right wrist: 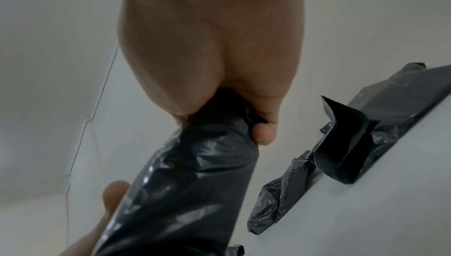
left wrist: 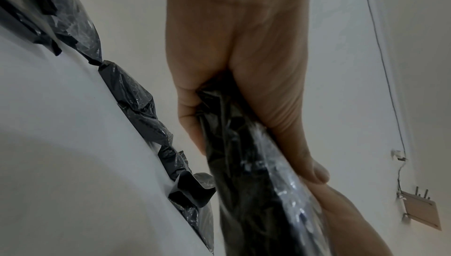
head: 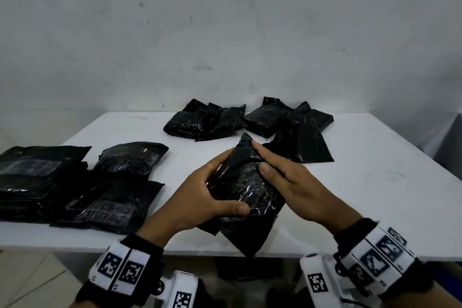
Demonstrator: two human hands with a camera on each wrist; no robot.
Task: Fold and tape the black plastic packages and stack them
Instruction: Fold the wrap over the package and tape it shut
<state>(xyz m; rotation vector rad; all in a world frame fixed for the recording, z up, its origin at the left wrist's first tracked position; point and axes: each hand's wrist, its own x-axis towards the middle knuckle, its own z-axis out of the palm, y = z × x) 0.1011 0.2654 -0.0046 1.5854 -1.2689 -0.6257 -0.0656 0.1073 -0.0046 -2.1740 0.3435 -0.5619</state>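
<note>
Head view, held package: a black plastic package point(head: 246, 190) is held over the near edge of the white table point(head: 375, 195), between both hands.
Head view, left hand: the left hand point(head: 200, 197) grips its left side, thumb curled over the front, fingers behind.
Head view, right hand: the right hand point(head: 290, 180) lies on its right side, forefinger straight along the top fold, thumb pressed on the front.
Head view, contents: the plastic is opaque; cannot tell what is inside.
Head view, stacked packages: stacked packages point(head: 45, 182) on the left carry clear tape patches.
Head view, loose packages: loose packages point(head: 250, 120) lie at the far edge.
Head view, writing: none readable; the wrist bands point(head: 125, 270) bear square black-and-white code marks.
Left wrist view: thumb and fingers point(left wrist: 190, 117) pinch the package edge point(left wrist: 244, 163).
Right wrist view: fingers point(right wrist: 264, 133) curl round the crumpled end point(right wrist: 195, 173).
</note>
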